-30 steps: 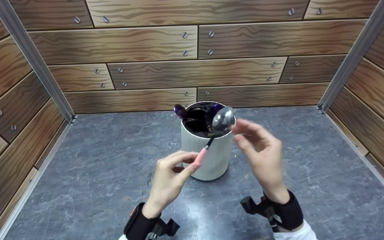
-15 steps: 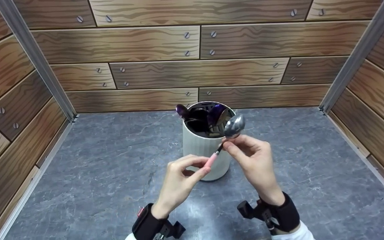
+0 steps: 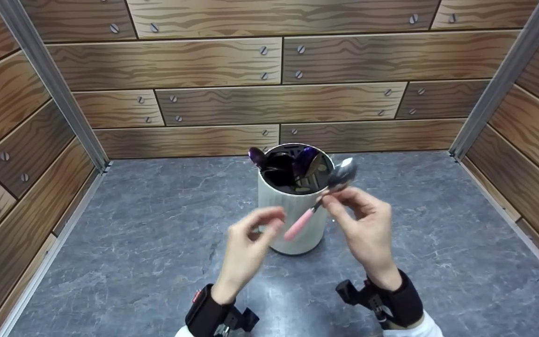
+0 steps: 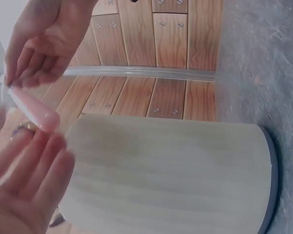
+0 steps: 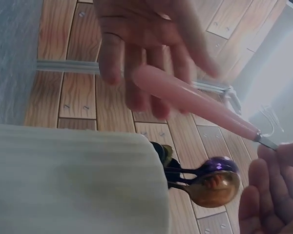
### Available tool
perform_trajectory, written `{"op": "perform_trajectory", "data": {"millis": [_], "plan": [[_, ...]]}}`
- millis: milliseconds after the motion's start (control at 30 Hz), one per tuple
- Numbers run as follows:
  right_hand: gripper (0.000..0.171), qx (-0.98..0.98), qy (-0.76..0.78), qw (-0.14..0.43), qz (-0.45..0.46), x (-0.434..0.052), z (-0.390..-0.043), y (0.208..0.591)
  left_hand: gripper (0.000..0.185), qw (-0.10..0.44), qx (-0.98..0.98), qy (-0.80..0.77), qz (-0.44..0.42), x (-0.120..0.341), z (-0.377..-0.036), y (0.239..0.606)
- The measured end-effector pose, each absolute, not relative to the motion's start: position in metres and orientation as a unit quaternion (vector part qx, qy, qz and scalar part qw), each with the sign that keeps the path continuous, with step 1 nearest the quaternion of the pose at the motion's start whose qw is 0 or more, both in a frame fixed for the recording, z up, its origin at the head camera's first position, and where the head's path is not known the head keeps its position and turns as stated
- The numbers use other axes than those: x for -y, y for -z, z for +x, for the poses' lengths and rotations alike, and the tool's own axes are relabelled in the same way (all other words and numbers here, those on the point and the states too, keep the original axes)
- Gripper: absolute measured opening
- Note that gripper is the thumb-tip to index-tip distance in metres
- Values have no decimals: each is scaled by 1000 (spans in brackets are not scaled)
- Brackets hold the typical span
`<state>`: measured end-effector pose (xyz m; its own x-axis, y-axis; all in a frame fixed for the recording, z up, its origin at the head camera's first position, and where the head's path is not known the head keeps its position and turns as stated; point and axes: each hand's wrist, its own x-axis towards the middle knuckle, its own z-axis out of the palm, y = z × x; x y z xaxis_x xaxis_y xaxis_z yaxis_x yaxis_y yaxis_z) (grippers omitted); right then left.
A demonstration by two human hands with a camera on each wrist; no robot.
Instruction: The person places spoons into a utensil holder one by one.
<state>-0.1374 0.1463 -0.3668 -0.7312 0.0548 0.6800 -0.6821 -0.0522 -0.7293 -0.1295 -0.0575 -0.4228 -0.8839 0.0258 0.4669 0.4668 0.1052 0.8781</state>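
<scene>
- Spoon [image 3: 325,196] with a pink handle and silver bowl hangs tilted over the front rim of the white ribbed holder [image 3: 293,220].
- Right hand [image 3: 367,229] pinches its neck just below the bowl.
- Left hand [image 3: 246,243] is beside the handle's end, fingers loosely curled, holding nothing.
- Purple spoons [image 3: 279,161] stand inside the holder on the grey worktop [image 3: 134,243].

grey stone counter [image 3: 157,243]; white ribbed utensil holder [image 3: 293,220] standing on it

The person wears black wrist straps carrying small black camera mounts, with white sleeves at both cuffs.
</scene>
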Motion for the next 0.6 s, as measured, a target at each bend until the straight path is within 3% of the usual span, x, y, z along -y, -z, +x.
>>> {"op": "perform_trajectory", "data": {"millis": [100, 267, 600], "plan": [[2, 608, -700, 288, 241, -151, -136, 361, 24, 213, 700, 672, -110, 63, -137, 423], [20, 579, -716, 309, 239, -159, -138, 344, 31, 248, 689, 680, -46, 68, -153, 422], [13, 566, -710, 342, 244, -176, -149, 304, 41, 235, 704, 671, 2, 54, -191, 416]]}}
